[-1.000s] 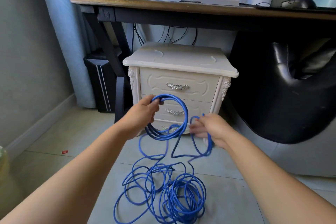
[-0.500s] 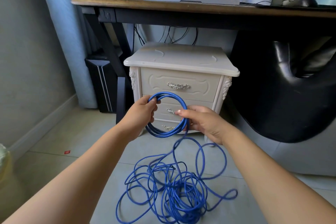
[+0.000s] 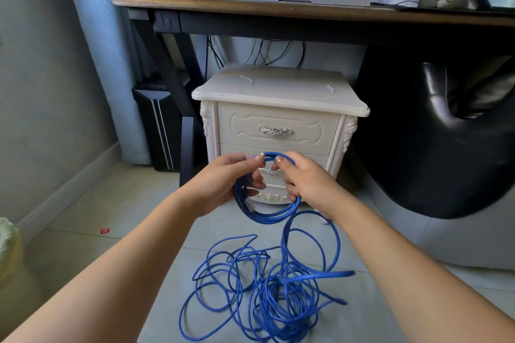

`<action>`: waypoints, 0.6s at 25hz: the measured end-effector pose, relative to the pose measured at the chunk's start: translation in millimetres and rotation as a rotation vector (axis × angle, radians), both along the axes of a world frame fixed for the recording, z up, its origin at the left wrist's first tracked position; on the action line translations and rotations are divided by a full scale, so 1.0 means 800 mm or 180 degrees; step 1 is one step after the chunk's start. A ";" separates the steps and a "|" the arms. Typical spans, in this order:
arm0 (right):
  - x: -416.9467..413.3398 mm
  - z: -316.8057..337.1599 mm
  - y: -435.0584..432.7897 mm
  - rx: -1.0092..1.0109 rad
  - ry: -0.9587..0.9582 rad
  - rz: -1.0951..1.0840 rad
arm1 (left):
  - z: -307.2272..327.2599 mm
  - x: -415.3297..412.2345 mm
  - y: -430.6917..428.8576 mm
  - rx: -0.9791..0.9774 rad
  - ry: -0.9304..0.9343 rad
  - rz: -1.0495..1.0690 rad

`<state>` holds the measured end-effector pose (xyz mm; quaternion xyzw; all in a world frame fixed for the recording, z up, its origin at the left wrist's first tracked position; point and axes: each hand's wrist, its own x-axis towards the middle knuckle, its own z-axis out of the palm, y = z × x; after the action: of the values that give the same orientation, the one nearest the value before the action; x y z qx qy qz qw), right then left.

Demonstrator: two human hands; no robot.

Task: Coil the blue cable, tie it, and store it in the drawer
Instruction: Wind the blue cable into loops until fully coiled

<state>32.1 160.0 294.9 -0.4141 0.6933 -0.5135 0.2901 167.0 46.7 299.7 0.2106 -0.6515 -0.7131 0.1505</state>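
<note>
Your right hand (image 3: 306,179) has joined your left hand (image 3: 220,184), both gripping the blue cable (image 3: 266,220) coil: another loop added, most still loose.

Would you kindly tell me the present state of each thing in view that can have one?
blue cable, partly coiled: a few loops held up, the rest loose on the floor, not tied
left hand, grips the coiled loops
right hand, pinches the top of the loops
top drawer, closed
second drawer, closed, partly hidden behind the hands
</note>
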 end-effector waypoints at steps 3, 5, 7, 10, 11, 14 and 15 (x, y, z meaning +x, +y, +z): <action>0.006 0.002 -0.003 0.0284 0.0958 0.0054 | -0.002 -0.009 0.004 -0.0956 -0.0239 -0.0006; 0.005 0.003 -0.005 0.0007 0.0507 0.0003 | -0.003 -0.015 0.005 -0.1041 -0.0194 0.0033; -0.003 0.005 -0.002 -0.0306 -0.0478 -0.0006 | -0.001 -0.017 0.003 -0.0937 -0.0034 0.0209; -0.015 0.004 0.011 0.0022 -0.1037 0.0333 | -0.001 -0.018 -0.001 -0.0706 0.0169 0.0416; -0.020 0.002 0.016 0.0209 -0.1115 0.0458 | -0.002 -0.018 -0.003 -0.0640 0.0187 0.0450; -0.028 0.004 0.029 0.0371 -0.1325 0.0802 | -0.004 -0.017 -0.006 -0.0490 0.0186 0.0592; -0.028 0.005 0.030 0.0311 -0.1373 0.0832 | -0.004 -0.017 -0.007 -0.0438 0.0200 0.0650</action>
<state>9.3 183.8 299.1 -0.3666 0.5799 -0.5140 0.5150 153.5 41.2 296.2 0.2426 -0.6691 -0.6539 0.2568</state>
